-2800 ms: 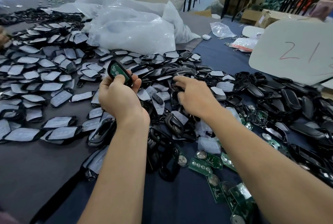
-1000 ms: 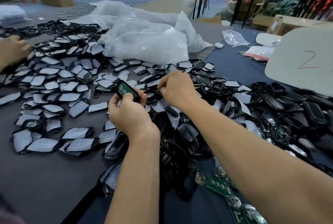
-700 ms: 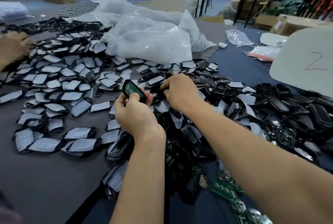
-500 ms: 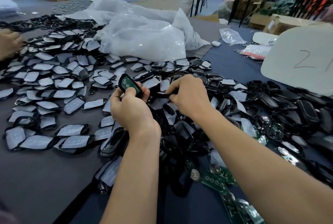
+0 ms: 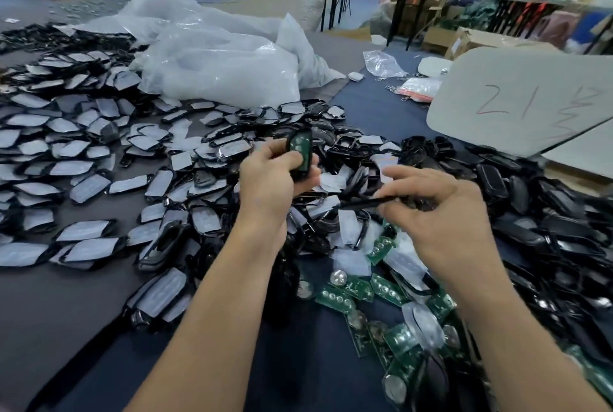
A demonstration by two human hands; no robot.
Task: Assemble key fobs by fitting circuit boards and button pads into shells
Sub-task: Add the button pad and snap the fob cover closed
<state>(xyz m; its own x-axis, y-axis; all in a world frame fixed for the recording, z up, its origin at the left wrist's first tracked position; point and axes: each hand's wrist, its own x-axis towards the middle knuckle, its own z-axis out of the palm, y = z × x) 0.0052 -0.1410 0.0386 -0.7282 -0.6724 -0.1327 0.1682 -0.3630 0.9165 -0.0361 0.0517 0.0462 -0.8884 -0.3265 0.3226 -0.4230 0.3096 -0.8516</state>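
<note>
Both hands work above the heap [image 5: 185, 179]: left hand [image 5: 272, 182] grips a black shell [image 5: 306, 169] with a green board [image 5: 299, 145] in it, fingers curled round. Just beside it, right hand [image 5: 444, 216] pinches a thin black part [image 5: 361, 202], not touching the shell.

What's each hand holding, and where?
Left hand grips the black shell with a green circuit board by its lower end; right hand pinches a thin black part by one end.

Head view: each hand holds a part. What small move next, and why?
Probably bring the thin black piece pinched by the right hand across onto the shell in the left hand: its green board sits exposed, and the two parts are apart.
</note>
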